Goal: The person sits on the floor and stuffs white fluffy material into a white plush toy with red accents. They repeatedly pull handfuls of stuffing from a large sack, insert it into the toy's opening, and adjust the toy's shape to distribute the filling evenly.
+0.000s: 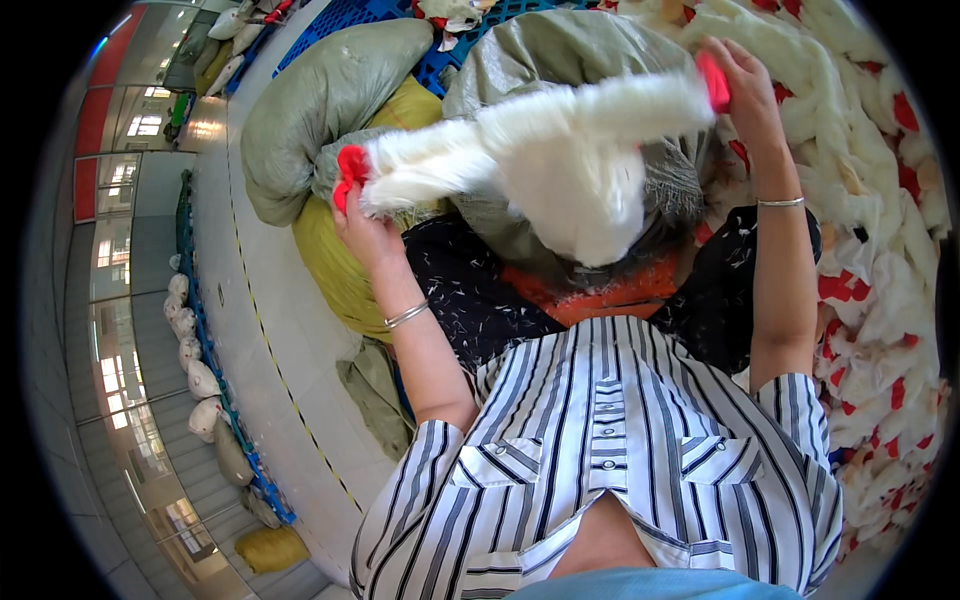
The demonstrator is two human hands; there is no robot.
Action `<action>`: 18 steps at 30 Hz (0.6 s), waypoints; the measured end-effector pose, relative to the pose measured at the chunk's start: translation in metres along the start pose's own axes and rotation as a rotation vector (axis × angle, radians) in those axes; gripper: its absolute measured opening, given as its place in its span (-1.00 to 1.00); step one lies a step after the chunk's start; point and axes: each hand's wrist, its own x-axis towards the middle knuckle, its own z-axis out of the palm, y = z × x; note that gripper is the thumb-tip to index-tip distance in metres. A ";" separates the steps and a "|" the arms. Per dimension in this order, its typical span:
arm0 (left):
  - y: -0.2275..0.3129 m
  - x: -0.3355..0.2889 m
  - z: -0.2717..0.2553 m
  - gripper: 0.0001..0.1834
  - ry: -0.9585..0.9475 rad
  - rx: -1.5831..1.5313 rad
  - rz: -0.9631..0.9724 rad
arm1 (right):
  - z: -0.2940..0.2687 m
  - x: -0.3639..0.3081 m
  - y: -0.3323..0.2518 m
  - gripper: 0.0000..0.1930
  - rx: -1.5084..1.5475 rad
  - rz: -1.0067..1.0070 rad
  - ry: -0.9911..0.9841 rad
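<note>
Stretched between my hands is a white plush toy skin (570, 150) with long fluffy pile and red ends; its middle part hangs down and is partly blurred. My left hand (368, 232) pinches one red end, fingers closed on it. Higher up, my right hand (742, 88) grips the other red end. Behind the plush piece stands a large grey-green woven sack (520, 55), partly hidden by it. Below the hanging part, an orange surface (590, 300) shows between my knees.
A big heap of white and red plush pieces (850, 290) spreads along my right. Full grey-green (330, 105) and yellow (345, 265) sacks lie at my left. Blue plastic pallets (330, 30) are at the back. Further left, a striped line (270, 350) crosses the pale floor.
</note>
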 end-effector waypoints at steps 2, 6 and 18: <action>-0.003 0.005 -0.006 -0.65 0.002 -0.008 0.074 | -0.007 0.006 0.005 -0.68 -0.219 -0.121 -0.045; 0.008 0.011 0.002 -0.69 -0.154 -0.103 0.033 | 0.005 -0.007 0.015 -0.60 -0.304 -0.059 -0.138; -0.010 -0.072 0.129 -0.72 -0.956 -0.153 -0.283 | 0.109 -0.095 0.063 -0.51 -0.404 -0.105 -0.902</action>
